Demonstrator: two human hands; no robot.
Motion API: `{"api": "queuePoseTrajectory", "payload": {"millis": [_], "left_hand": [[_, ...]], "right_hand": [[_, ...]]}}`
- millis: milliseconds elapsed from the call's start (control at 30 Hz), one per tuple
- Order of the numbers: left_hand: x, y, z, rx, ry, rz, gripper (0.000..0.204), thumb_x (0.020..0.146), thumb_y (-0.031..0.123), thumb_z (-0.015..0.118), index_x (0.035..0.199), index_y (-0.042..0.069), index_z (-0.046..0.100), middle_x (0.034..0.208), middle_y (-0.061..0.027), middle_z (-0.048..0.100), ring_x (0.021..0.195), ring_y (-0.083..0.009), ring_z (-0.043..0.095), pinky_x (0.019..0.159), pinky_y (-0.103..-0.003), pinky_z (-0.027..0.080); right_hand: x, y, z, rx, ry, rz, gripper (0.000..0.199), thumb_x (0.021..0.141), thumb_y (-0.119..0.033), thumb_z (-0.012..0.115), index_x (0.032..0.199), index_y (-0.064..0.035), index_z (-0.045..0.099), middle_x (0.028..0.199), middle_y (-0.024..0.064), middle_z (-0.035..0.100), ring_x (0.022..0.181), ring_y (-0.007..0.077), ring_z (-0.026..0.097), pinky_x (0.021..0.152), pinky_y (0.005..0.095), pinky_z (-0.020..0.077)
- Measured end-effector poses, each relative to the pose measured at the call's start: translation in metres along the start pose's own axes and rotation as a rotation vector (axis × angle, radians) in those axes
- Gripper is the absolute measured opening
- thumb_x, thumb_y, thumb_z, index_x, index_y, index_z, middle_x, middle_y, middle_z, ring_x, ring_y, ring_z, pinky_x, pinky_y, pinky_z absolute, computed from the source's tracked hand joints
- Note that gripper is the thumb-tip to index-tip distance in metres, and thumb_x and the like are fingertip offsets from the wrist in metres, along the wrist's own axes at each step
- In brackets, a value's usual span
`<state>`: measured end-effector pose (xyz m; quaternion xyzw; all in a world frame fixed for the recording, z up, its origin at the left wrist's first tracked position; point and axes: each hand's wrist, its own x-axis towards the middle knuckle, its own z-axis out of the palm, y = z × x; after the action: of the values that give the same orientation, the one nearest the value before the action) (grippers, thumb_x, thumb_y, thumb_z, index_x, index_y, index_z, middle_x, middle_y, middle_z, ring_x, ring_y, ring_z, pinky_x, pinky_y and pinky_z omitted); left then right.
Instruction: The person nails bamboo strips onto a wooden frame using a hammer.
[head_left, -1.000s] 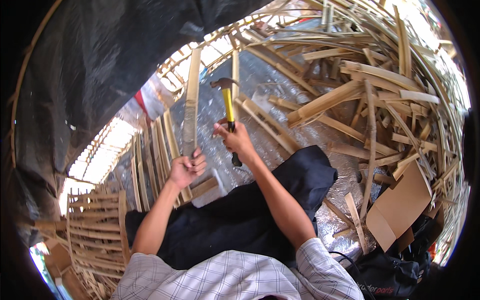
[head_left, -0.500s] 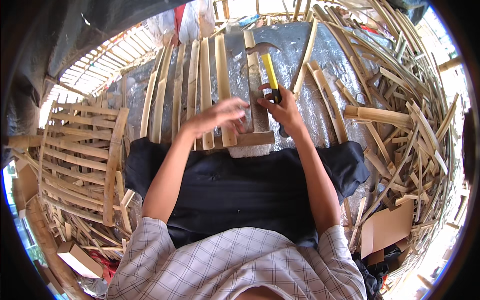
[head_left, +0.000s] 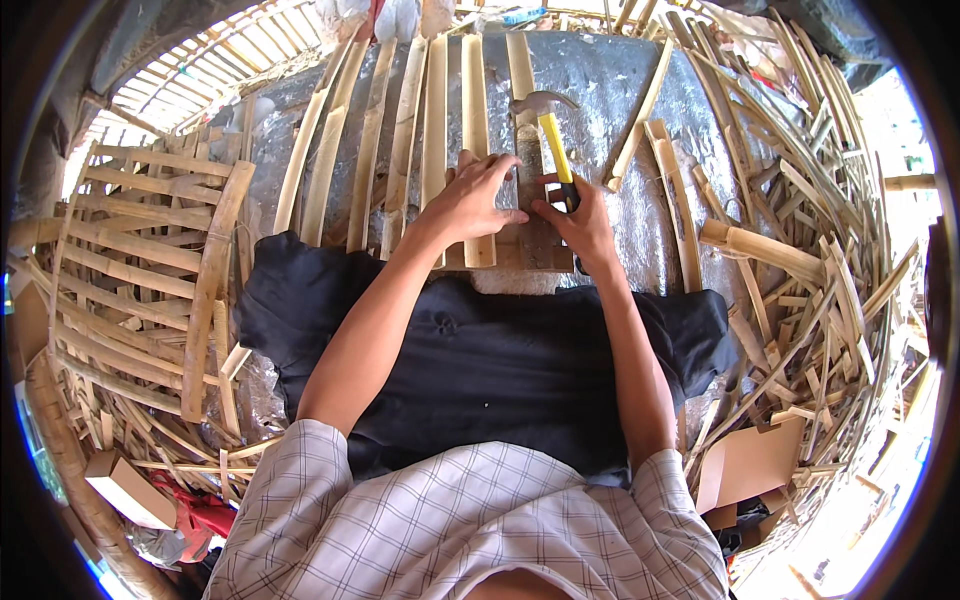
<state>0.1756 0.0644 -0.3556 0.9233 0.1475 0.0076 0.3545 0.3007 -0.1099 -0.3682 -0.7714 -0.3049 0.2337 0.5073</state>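
My right hand [head_left: 582, 225] grips a claw hammer [head_left: 553, 138] by its black lower handle. Its yellow shaft leans up and its metal head points away from me. My left hand [head_left: 470, 205] is beside it, thumb and fingers apart in a curve above the lower part of a darker bamboo strip [head_left: 523, 85]. No object can be made out between those fingers. Several paler split bamboo strips [head_left: 476, 100] lie side by side to the left, running away from me. Their near ends meet a crosswise bamboo piece [head_left: 540, 257], partly hidden by my hands.
A black cloth [head_left: 500, 370] covers my lap. To the left stands a slatted bamboo frame [head_left: 203, 290]. Heaped bamboo offcuts [head_left: 810, 330] fill the right side, with a thick bamboo piece [head_left: 765, 248] and a cardboard box [head_left: 748, 465]. Silvery sheeting [head_left: 610, 90] lies beneath the strips.
My left hand has moved right, towards the right hand, over the darker strip. The hammer stays in my right hand. The whole view has shifted slightly.
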Motion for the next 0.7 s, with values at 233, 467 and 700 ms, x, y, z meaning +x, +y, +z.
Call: {"api": "queuePoseTrajectory", "payload": {"millis": [233, 467, 700], "left_hand": [[0.001, 0.007, 0.0, 0.042, -0.039, -0.044, 0.077, 0.081, 0.031, 0.085, 0.144, 0.014, 0.044, 0.137, -0.0184, 0.061, 0.133, -0.0393, 0.047, 0.111, -0.05, 0.042], [-0.001, 0.005, 0.003, 0.039, -0.002, -0.015, 0.079, 0.081, 0.031, 0.085, 0.145, 0.014, 0.043, 0.14, -0.0209, 0.059, 0.134, -0.0402, 0.046, 0.112, -0.05, 0.041], [0.0, 0.005, 0.0, 0.014, -0.02, -0.006, 0.078, 0.079, 0.03, 0.086, 0.144, 0.014, 0.046, 0.142, -0.0193, 0.056, 0.135, -0.0395, 0.045, 0.114, -0.049, 0.04]], "right_hand": [[0.004, 0.005, -0.005, -0.091, -0.027, 0.013, 0.039, 0.078, -0.017, 0.089, 0.113, -0.0066, 0.073, 0.074, 0.0029, 0.065, 0.066, 0.0131, 0.058, 0.065, 0.0339, 0.0494], [0.001, 0.006, -0.001, -0.132, 0.015, -0.018, 0.041, 0.078, -0.018, 0.09, 0.113, -0.008, 0.073, 0.075, 0.0047, 0.067, 0.068, 0.0144, 0.062, 0.067, 0.0337, 0.0512], [0.001, -0.002, -0.004, -0.152, -0.01, -0.028, 0.038, 0.081, -0.016, 0.087, 0.115, -0.007, 0.073, 0.078, 0.0036, 0.07, 0.069, 0.0113, 0.061, 0.066, 0.0318, 0.0501]]}}
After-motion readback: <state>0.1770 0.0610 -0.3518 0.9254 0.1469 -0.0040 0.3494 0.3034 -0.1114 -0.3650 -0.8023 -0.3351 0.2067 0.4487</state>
